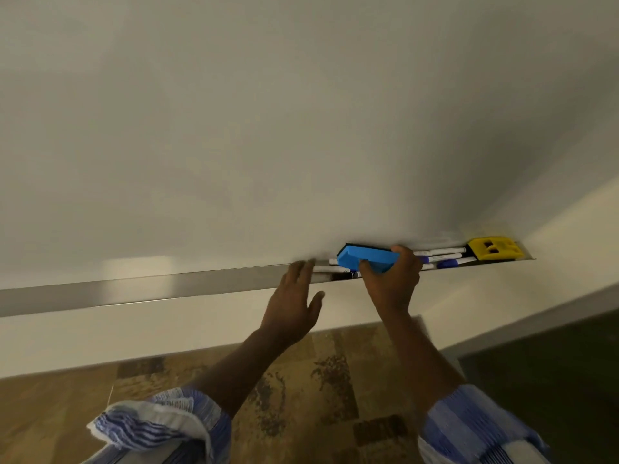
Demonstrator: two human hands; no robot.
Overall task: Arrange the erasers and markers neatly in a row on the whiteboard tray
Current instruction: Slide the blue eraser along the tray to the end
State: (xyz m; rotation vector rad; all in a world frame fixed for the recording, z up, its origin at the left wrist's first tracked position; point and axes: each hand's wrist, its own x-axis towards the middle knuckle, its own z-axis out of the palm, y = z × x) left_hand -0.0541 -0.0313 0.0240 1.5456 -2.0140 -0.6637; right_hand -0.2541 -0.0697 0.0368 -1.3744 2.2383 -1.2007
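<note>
My right hand grips a blue eraser with a black felt side, held over the metal whiteboard tray. Several white markers with blue or black caps lie jumbled in the tray under and to the right of the eraser. A yellow eraser sits at the tray's right end. My left hand is spread with straight fingers, its fingertips resting on the tray's front edge just left of the markers.
The whiteboard fills the upper view. The long left stretch of the tray holds nothing. A white wall strip runs below the tray, with patterned brown flooring and a dark mat at the right.
</note>
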